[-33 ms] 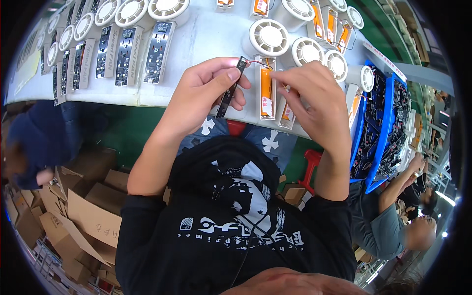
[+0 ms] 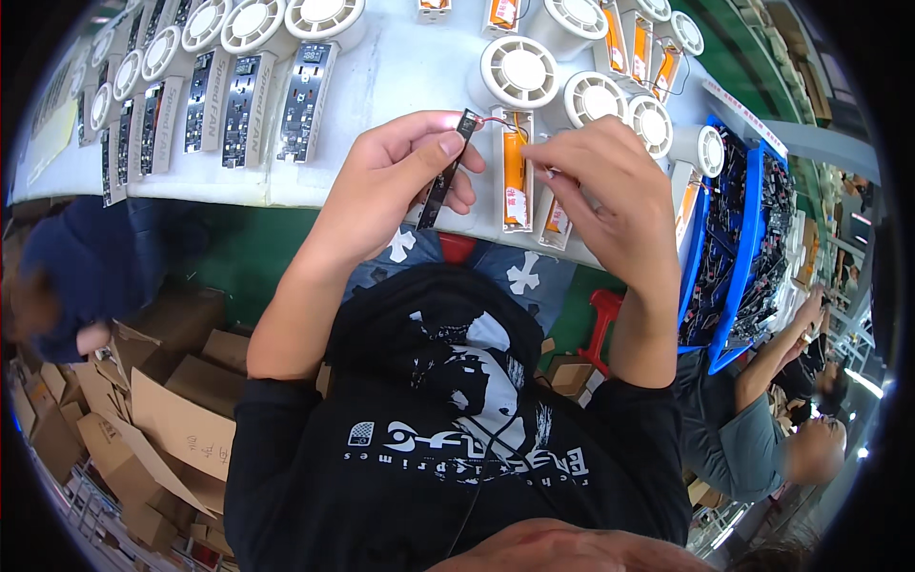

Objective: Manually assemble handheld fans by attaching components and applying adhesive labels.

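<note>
My left hand [image 2: 405, 176] grips a narrow black circuit board [image 2: 446, 181] between thumb and fingers, tilted over the table's near edge. Thin wires [image 2: 496, 121] run from the board's upper end to an open white fan handle. Inside that handle lies an orange battery [image 2: 515, 176]; the round white fan head [image 2: 519, 71] is at its far end. Beside the battery's right side, my right hand [image 2: 610, 181] is curled, thumb and forefinger close together. Whatever its fingertips pinch is too small to make out. Another open handle [image 2: 555, 224] lies partly beneath this hand.
Several fans with exposed circuit boards [image 2: 305, 105] stand in rows at the left of the white table [image 2: 400, 67]. More open fans with orange batteries [image 2: 640, 52] lie at the far right. A blue crate [image 2: 739, 257] of black boards stands right; cardboard boxes [image 2: 181, 419] lie lower left.
My hands hold nearly the same pose. The fans appear shifted very slightly left in the picture. At the far right, another person's hand is a little higher.
</note>
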A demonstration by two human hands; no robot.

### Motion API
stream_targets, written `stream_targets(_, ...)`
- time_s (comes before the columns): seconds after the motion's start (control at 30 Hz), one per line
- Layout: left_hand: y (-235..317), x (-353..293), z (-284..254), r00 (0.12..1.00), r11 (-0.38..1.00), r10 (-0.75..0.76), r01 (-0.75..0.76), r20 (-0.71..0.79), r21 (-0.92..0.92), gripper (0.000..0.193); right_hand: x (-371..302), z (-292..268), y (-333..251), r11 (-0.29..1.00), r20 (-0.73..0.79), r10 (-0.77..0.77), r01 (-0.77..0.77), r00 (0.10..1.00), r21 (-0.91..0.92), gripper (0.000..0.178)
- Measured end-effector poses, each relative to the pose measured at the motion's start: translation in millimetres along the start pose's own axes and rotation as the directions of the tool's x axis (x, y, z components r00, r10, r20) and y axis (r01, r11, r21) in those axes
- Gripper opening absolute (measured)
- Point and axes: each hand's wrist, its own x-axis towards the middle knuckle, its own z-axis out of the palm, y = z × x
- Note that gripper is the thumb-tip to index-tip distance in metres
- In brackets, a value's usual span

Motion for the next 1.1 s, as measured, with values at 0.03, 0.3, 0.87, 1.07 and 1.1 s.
stream_targets(0.03, 1, 0, -1, 1.0, 1.0, -0.009, 0.009, 0.002, -0.001, 0.031, 2, 1, 4, 0.998, -0.009, -0.042, 0.043, 0.999, 0.053, 0.026)
stream_targets(0.3, -3, 1, -3, 0.999, 0.999, -0.006, 0.008, 0.036, -0.045, 0.032, 20, 14, 5, 0.969, -0.134, 0.015, 0.019, 0.991, 0.246, 0.024)
stream_targets(0.87, -2, 1, -3, 0.999, 0.998, 0.007, -0.004, 0.05, -0.059, 0.032, 23, 33, -13, 0.995, -0.188, 0.095, -0.091, 0.978, 0.032, 0.015)
stream_targets(1.07, -2, 1, 0, 1.0, 0.999, 0.014, -0.014, 0.004, -0.05, 0.031, 24, 36, -17, 0.991, -0.214, -0.003, -0.026, 0.977, -0.135, 0.014)
stream_targets(1.1, -2, 2, 0, 1.0, 0.999, 0.019, -0.019, -0.004, -0.027, 0.031, 24, 36, -18, 0.984, -0.219, -0.04, 0.0, 0.975, -0.181, 0.015)
